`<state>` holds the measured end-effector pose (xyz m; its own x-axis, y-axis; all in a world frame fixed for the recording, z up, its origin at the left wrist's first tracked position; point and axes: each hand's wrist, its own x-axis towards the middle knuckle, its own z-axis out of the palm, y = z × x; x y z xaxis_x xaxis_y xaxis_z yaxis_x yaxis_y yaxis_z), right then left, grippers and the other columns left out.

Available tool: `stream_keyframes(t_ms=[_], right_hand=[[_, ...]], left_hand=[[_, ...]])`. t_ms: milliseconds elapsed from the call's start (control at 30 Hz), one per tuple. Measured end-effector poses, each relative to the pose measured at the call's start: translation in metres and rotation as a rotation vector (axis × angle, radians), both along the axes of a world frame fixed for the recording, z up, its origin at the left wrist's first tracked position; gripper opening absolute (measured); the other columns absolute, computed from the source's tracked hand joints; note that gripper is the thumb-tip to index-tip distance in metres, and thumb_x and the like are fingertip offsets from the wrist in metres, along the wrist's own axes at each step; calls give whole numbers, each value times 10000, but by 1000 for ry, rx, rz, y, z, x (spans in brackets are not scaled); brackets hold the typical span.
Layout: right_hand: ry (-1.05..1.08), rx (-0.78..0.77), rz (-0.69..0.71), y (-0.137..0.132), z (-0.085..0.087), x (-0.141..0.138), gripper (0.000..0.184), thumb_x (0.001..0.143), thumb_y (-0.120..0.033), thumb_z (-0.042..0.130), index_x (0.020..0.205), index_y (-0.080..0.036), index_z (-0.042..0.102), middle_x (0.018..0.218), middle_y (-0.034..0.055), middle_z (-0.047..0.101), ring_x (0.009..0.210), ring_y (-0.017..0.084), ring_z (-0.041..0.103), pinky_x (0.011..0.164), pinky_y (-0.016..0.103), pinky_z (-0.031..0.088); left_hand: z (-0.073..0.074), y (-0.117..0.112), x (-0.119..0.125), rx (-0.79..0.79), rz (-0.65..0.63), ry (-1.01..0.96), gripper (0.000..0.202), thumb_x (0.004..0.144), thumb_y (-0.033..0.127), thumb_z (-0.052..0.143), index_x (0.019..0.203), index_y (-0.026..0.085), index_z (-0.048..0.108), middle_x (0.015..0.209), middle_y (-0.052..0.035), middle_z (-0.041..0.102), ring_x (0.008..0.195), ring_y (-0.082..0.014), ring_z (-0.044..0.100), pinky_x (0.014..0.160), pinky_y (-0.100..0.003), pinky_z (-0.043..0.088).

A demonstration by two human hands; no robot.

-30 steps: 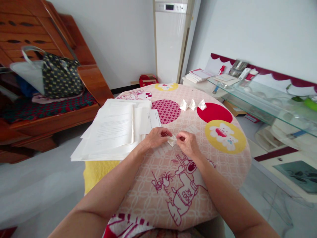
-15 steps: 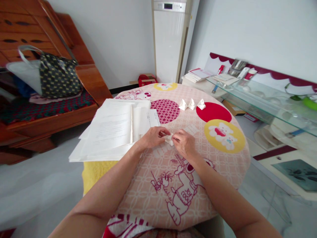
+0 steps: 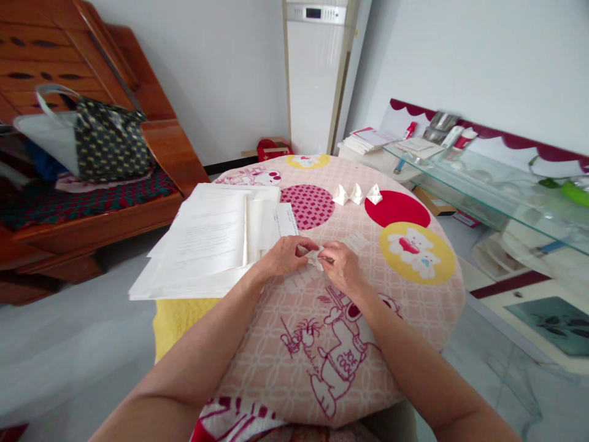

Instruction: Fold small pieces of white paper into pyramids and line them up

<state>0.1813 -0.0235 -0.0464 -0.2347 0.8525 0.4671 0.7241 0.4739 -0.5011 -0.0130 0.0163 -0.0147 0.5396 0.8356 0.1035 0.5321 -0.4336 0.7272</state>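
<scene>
Between my hands is a small piece of folded white paper (image 3: 315, 260), low over the pink patterned tablecloth (image 3: 271, 344). My left hand (image 3: 288, 254) pinches its left side, thumb and fingers curled together. On the other side my right hand (image 3: 341, 263) has its fingertips closed on the paper's right edge. The fingers cover much of the piece, so its exact folds are hard to make out. Farther back stand three small folded paper shapes in a row: a left one (image 3: 339, 195), a middle one (image 3: 356, 194) and a right one (image 3: 374, 194) by a red circle.
Left of my hands lies a stack of printed white sheets (image 3: 202, 233), overhanging the table's left edge. A glass shelf (image 3: 497, 184) with various items stands to the right. Behind the table is a tall white air conditioner (image 3: 315, 80); a wooden bench (image 3: 115, 209) holds bags.
Both hands stay in nearly the same place. The fingers of my right hand have shifted slightly on the folded paper; the three paper shapes and the sheets have not moved.
</scene>
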Motion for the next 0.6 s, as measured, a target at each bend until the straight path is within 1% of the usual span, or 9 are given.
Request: stream_keyframes(t_ms=[133, 233, 367, 600], right_hand=[[98, 120, -24, -2, 2, -2, 229, 841, -44, 557, 784, -204, 710, 966, 87, 683, 921, 210, 657, 831, 320, 515], [123, 197, -43, -5, 6, 0, 230, 853, -65, 534, 822, -204, 715, 1014, 107, 684, 932, 218, 665, 833, 333, 529], [107, 248, -80, -7, 8, 2, 218, 867, -93, 535, 834, -214, 714, 1054, 112, 692, 935, 222, 667, 825, 348, 540], [75, 327, -81, -9, 6, 1, 223, 894, -105, 522, 860, -210, 716, 1064, 124, 702, 967, 225, 677, 843, 342, 550]], left_hand=[[1, -5, 4, 110, 30, -89, 432, 715, 55, 556, 1079, 166, 759, 990, -48, 761, 730, -114, 651, 703, -235, 546], [4, -9, 8, 139, 64, -191, 427, 728, 54, 548, 1086, 159, 755, 1044, -63, 753, 803, -122, 662, 751, -243, 564], [9, -13, 11, 128, 67, -268, 410, 739, 51, 553, 1083, 154, 751, 1059, -69, 753, 840, -131, 672, 781, -254, 574], [14, -15, 11, 119, 82, -284, 343, 776, 80, 552, 1032, 155, 768, 1003, -70, 758, 845, -144, 677, 784, -263, 556]])
